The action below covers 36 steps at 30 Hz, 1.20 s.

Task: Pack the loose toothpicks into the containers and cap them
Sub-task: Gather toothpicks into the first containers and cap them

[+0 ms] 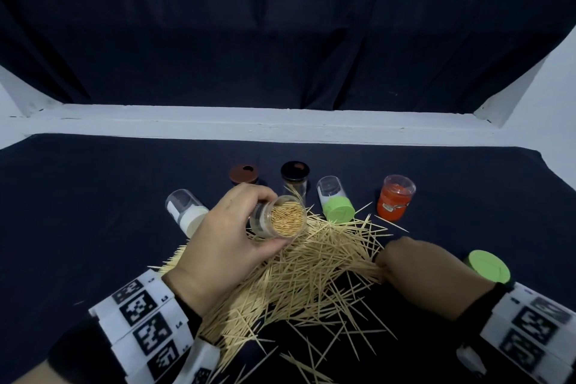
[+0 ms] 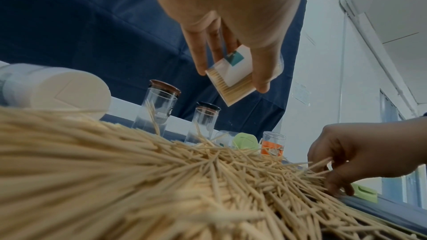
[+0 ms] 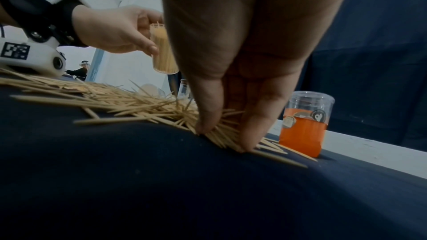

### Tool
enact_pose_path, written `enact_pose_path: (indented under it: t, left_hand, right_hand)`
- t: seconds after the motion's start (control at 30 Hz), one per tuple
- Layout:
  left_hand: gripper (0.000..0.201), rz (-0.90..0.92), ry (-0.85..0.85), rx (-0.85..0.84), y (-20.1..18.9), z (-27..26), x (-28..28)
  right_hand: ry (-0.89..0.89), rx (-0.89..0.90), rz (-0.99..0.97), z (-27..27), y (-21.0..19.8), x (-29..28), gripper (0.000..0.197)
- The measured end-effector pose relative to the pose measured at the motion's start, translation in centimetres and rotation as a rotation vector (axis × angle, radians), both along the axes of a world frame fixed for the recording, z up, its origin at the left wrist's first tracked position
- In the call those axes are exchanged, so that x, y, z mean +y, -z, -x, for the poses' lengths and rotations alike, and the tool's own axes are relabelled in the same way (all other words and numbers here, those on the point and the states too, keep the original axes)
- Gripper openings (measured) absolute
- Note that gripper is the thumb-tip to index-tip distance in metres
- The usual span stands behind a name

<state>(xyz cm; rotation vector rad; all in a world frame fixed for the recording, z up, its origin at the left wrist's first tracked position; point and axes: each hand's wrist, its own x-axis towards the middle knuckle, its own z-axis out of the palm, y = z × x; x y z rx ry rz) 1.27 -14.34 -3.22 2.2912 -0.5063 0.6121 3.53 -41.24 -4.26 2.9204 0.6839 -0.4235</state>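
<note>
Left hand [image 1: 218, 243] gripped a clear container [image 1: 279, 220] around its wall, held above the pile and tilted, mouth toward the head camera; it looked nearly full of toothpicks standing on end. Right hand [image 1: 417, 265] was down at the right edge of the loose toothpicks [image 1: 311, 268], thumb and fingertips [image 3: 248, 141] curled in on a small bunch against the dark cloth [image 1: 93, 212]; the bunch had not left the cloth.

Step in hand, by my reading: gathering another pinch to top up the held container. Next move calls for aligning the bunch and lifting it to the mouth.

Further out: green cap [image 1: 489, 266] lay just beside the right wrist. Behind the pile, a green-capped container [image 1: 335, 204] and a white-capped one [image 1: 187, 212] lay on their sides; an orange container [image 1: 396, 198] and two clear ones stood upright. Much of the pile was unpacked.
</note>
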Motion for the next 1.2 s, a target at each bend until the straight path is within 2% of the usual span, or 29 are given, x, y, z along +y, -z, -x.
enact_pose_path:
  t: [0.23, 0.57, 0.73, 0.9, 1.0, 1.2]
  left_hand:
    - [0.048, 0.007, 0.002, 0.031, 0.1, 0.0, -0.2]
    - [0.047, -0.001, -0.014, 0.048, 0.2, -0.1, 0.0]
    - [0.046, 0.004, -0.015, 0.064, 0.1, -0.1, 0.0]
    - [0.047, -0.005, -0.018, 0.059, 0.2, -0.1, 0.0]
    - [0.048, -0.010, -0.025, 0.071, 0.2, -0.1, 0.0]
    - [0.050, -0.026, -0.020, 0.059, 0.2, -0.1, 0.0]
  right_hand:
    - [0.052, -0.001, -0.108, 0.0, 0.0, -0.7, 0.015]
    - [0.139, -0.027, -0.268, 0.1, -2.3, 0.0, 0.020]
    - [0.194, -0.084, -0.443, 0.6, -3.3, 0.8, 0.019]
    - [0.150, -0.164, -0.614, 1.4, -5.7, 3.3, 0.024]
    - [0.074, -0.185, -0.582, 1.8, -7.1, 5.1, 0.027]
    - [-0.004, -0.239, -0.398, 1.7, -7.2, 7.5, 0.018]
